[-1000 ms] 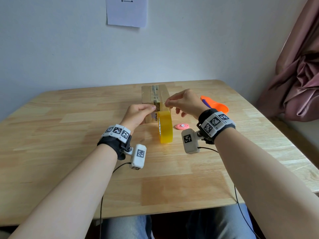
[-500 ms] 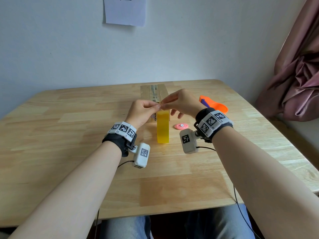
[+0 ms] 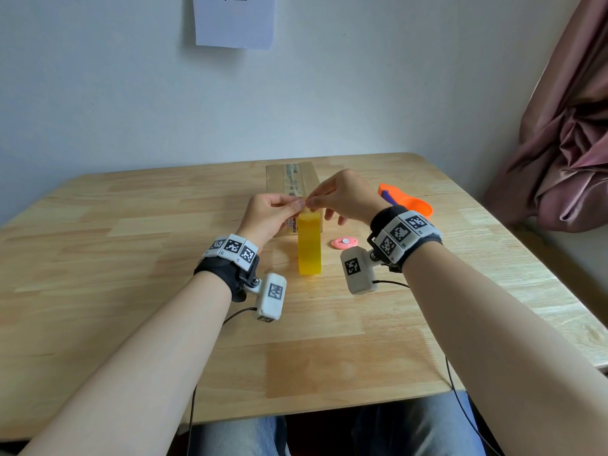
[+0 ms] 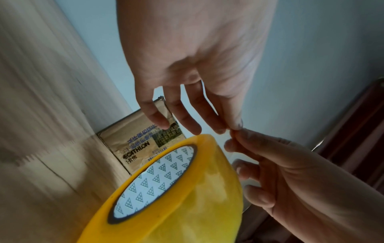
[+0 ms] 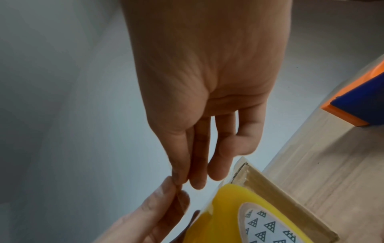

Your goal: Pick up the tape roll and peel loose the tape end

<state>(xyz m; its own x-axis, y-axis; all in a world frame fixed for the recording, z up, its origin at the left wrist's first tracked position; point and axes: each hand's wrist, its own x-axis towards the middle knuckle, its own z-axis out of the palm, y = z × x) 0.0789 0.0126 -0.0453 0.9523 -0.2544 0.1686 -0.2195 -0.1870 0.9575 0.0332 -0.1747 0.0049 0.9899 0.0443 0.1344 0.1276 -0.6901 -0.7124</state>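
Pinching thin clear tape end (image 4: 228, 133): both hands' fingers (image 3: 297, 203), above glossy yellow tape roll (image 3: 309, 246).

A pale wall (image 3: 362, 77) with a paper sheet (image 3: 234, 19) backs the wooden table (image 3: 98, 258); pink curtain (image 3: 566, 143) at right.

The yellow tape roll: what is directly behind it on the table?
Behind the yellow tape roll lies a brown cardboard box with printed lettering. The roll and both hands cover most of its near end.

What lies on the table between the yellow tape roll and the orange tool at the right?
A small pink disc lies between the yellow tape roll and the orange tool, nearer the roll and touching neither. The head view shows it.
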